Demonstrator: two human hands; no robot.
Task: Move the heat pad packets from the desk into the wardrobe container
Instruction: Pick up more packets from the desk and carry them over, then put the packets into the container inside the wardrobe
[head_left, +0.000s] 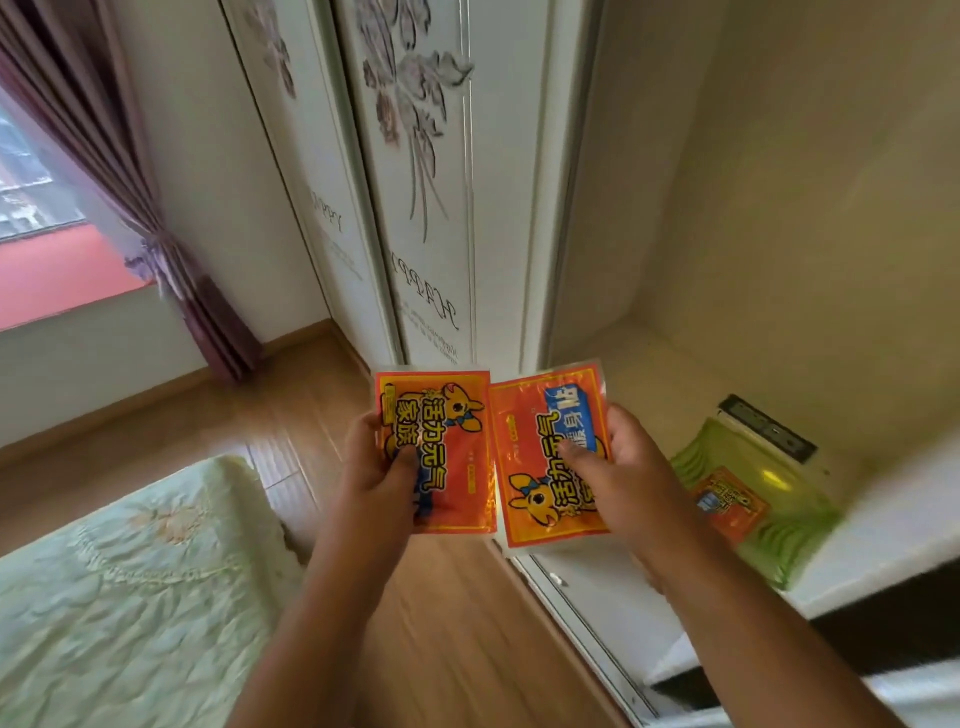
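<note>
You hold one heat pad packet (434, 452) in your left hand (376, 467) and a second packet (550, 454) in your right hand (621, 462), both just left of the green container (763, 540) on the wardrobe shelf. They look light, flat, bendable and probably glossy-slippery, so pinch them near the lower edge. Your fingers grip them with thumbs on top, forearms stretched forward. One packet already lies inside the container.

two orange heat pad packets (434, 452) (550, 454) held side by side; third (730, 501) inside green container (779, 519).
</note>
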